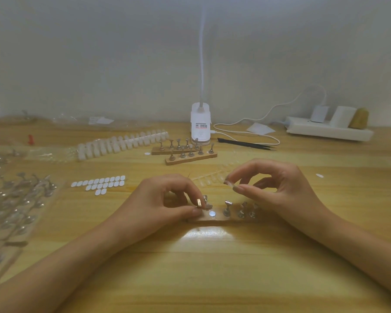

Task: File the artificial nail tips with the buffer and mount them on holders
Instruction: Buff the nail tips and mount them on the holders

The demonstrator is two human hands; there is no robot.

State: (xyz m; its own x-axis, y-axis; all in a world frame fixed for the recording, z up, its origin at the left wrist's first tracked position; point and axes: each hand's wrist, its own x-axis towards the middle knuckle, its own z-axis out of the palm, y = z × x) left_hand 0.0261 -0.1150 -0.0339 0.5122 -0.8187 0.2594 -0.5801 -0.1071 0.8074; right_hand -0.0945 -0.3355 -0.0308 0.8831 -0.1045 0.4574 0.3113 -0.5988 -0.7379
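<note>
A wooden holder strip (212, 219) lies in front of me with several metal holders (227, 207) standing on it and one bare round magnet spot (212, 213). My left hand (167, 195) pinches a metal holder (204, 203) at the strip's left part. My right hand (275, 184) hovers above the strip's right side and pinches a small clear nail tip (231, 184) between thumb and forefinger. A row of clear nail tips (212, 175) lies just behind my hands. No buffer is visible.
Two more wooden strips with metal holders (185, 152) stand further back, beside a long white nail-tip rack (122, 143). White adhesive dots (99, 184) lie left of centre. Bagged metal holders (16, 199) fill the left. A lamp base (200, 125), black tweezers (246, 144) and a power strip (330, 131) sit at the back.
</note>
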